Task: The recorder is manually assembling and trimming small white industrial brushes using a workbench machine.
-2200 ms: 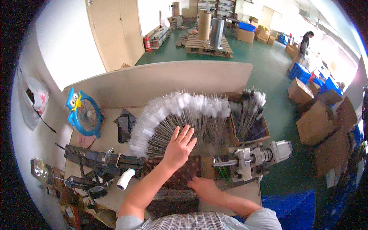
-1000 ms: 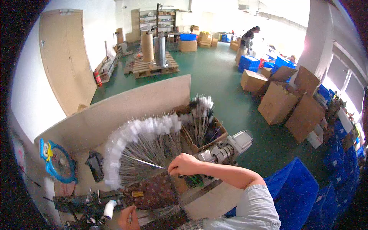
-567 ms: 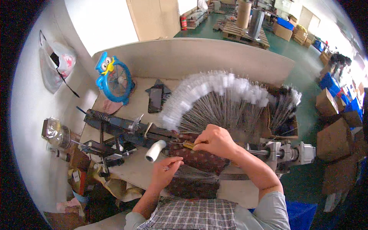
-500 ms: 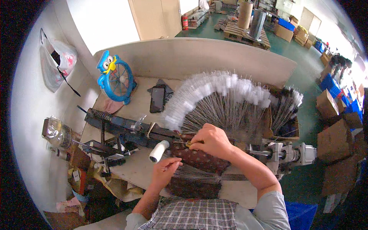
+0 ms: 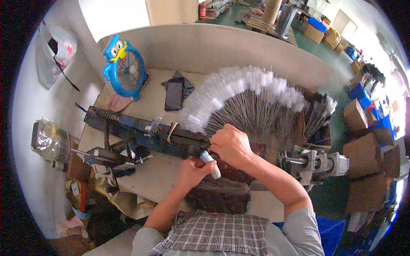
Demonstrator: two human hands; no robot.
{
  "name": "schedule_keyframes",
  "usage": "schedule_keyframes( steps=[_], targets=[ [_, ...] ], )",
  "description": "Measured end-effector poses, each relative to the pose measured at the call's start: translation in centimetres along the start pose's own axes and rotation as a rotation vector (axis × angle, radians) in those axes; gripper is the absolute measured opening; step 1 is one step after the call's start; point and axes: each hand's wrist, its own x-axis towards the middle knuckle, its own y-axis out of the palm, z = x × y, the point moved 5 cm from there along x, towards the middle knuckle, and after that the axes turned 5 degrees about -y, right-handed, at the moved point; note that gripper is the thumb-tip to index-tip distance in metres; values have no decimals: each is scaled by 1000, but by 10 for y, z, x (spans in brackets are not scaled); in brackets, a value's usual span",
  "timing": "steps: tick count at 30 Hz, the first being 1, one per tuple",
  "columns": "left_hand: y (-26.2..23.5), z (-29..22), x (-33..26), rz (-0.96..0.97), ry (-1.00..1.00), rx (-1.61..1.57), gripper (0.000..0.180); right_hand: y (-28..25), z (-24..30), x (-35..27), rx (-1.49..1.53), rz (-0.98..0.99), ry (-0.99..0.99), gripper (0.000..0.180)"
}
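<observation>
My left hand [image 5: 191, 173] is closed on a white cylindrical handle [image 5: 216, 172] that leans at the front of a long dark metal bar fixture [image 5: 136, 135]. The fingers behind the handle are partly hidden. Just right of the bar's end, my right hand [image 5: 232, 147] has its fingers pinched together; what they hold, if anything, cannot be made out. Under both hands lies a brown patterned cloth [image 5: 232, 173]. Beyond the right hand, many thin wire-stemmed brushes with white bristles [image 5: 252, 83] fan out over the tabletop.
A blue bird-shaped fan [image 5: 128, 91] and a dark phone [image 5: 174, 96] stand or lie at the back left. A pale curved panel [image 5: 205, 42] borders the far side. To the right are a metal clamp-like mechanism [image 5: 314, 162] and a box of dark brushes [image 5: 320, 115].
The white handle has swung right and tilted the other way, and my left hand has closed on it. My right hand has shifted slightly up in the picture; the view has moved a little.
</observation>
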Motion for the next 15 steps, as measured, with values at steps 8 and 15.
schedule_keyframes(
  steps=[8, 15],
  targets=[
    [23, -27, -11, 148, -130, -582, 17, -43, -8, -47, 164, -330, -25, 10],
    [23, -21, -12, 8, -57, -206, 15, 23, -3, -74, 295, -65, -53, 30]
  ],
)
